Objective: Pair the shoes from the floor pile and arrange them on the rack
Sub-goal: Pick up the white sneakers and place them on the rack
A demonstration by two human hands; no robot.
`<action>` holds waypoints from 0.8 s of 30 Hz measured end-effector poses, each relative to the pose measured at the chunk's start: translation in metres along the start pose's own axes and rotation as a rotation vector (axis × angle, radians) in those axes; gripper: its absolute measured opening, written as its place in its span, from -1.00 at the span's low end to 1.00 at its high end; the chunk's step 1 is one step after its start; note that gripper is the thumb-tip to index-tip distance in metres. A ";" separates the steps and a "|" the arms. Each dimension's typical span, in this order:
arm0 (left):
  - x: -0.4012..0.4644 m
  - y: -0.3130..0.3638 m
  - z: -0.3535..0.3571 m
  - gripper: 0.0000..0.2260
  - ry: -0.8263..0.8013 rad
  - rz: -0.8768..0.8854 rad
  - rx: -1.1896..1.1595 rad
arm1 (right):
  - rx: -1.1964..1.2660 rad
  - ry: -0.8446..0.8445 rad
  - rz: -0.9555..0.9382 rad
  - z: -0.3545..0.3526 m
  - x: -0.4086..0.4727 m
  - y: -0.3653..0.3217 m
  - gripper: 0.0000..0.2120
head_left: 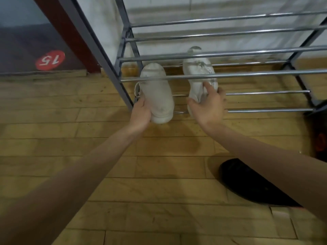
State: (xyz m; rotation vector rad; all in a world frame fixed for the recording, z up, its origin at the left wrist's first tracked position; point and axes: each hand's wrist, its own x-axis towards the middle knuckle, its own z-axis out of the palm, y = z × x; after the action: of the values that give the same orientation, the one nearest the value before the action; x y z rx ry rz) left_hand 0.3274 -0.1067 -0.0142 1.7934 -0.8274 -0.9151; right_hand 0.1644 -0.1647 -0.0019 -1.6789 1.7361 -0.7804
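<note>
Both arms reach forward to the foot of a metal shoe rack (219, 54) standing at twelve o'clock against a pale wall; the left hand (140, 112) curls its fingers round the heel end of a white sneaker (156, 93), sole side turned up toward the camera, toe under the rack's lower bars; the right hand (208, 105) grips the heel end of a second white sneaker (199, 75) just to the right, thumb on one side, fingers wrapped over the other, laces facing up; this shoe lies across the lowest rails, toe pointing to the wall; the two sneakers lie side by side, apart; a black shoe (251, 183) lies on the wooden floor (88, 129) at five o'clock, partly behind the right forearm; a red round sticker (50, 60) marked 15 sits at ten o'clock on a dark panel.
</note>
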 end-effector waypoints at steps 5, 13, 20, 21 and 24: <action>-0.001 -0.007 0.009 -0.65 0.055 0.029 -0.015 | -0.043 -0.021 -0.007 0.010 -0.001 -0.007 -0.34; 0.008 -0.010 0.005 -0.61 0.078 0.041 -0.033 | -0.016 -0.005 0.031 0.016 0.001 -0.003 -0.39; 0.022 -0.002 0.009 -0.62 0.070 -0.016 -0.041 | -0.001 -0.020 0.009 0.028 0.010 -0.004 -0.38; 0.022 -0.004 0.009 -0.62 0.084 -0.026 -0.011 | -0.003 -0.033 0.005 0.030 0.012 -0.005 -0.38; 0.014 -0.003 0.008 -0.61 0.121 0.011 0.083 | -0.028 -0.104 -0.011 0.035 0.014 -0.004 -0.39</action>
State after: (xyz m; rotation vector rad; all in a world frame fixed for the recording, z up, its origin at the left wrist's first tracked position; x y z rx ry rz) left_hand 0.3275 -0.1204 -0.0230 1.8947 -0.8077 -0.7669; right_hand 0.1930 -0.1791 -0.0216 -1.7178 1.6743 -0.6646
